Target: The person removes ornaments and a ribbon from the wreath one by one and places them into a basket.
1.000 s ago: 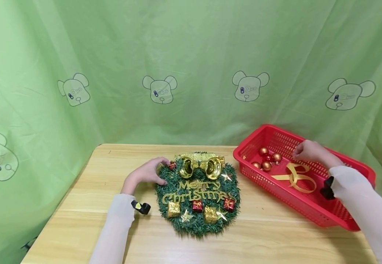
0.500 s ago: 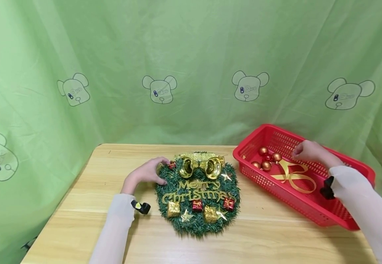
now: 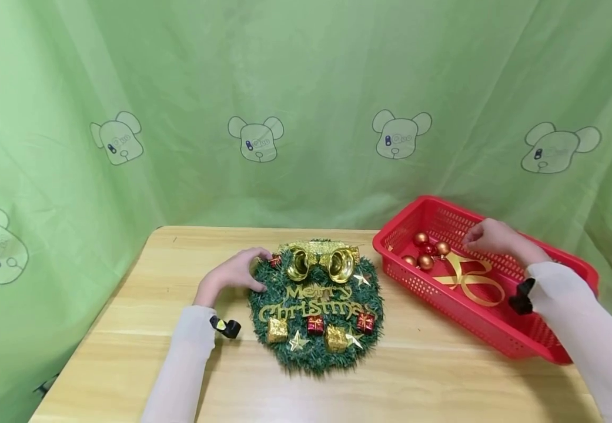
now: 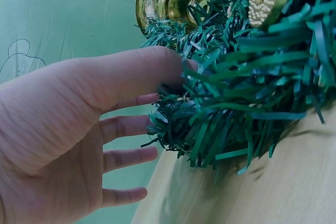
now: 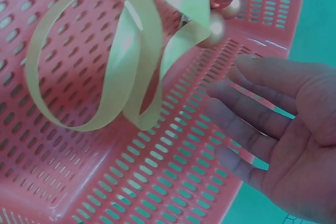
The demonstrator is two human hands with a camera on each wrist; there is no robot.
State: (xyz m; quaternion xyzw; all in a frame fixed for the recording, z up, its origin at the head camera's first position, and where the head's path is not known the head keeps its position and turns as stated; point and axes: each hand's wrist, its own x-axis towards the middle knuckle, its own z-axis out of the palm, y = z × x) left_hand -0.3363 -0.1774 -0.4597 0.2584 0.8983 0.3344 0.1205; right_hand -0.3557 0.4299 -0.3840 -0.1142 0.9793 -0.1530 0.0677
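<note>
A round green tinsel Christmas wreath lies on the table, with gold bells, gold "Merry Christmas" lettering, small red and gold gift boxes and stars. At its upper left edge, my left hand pinches the tinsel between thumb and index finger; the index tip is hidden, and the other fingers extend beside the rim. Over the red basket, my right hand hovers with loosely bent fingers and nothing in them. Below it a yellow ribbon lies in loops, close to several copper-coloured balls and a shiny red one.
The perforated basket stands at an angle on the right of the wooden table. A green curtain with bear-head drawings hangs behind and to the sides. Black wrist cameras sit on both sleeves.
The ribbon's upper part has shifted left toward the balls. My right hand has moved slightly left above the basket. The left hand keeps its place on the wreath; the head view tilted slightly.
</note>
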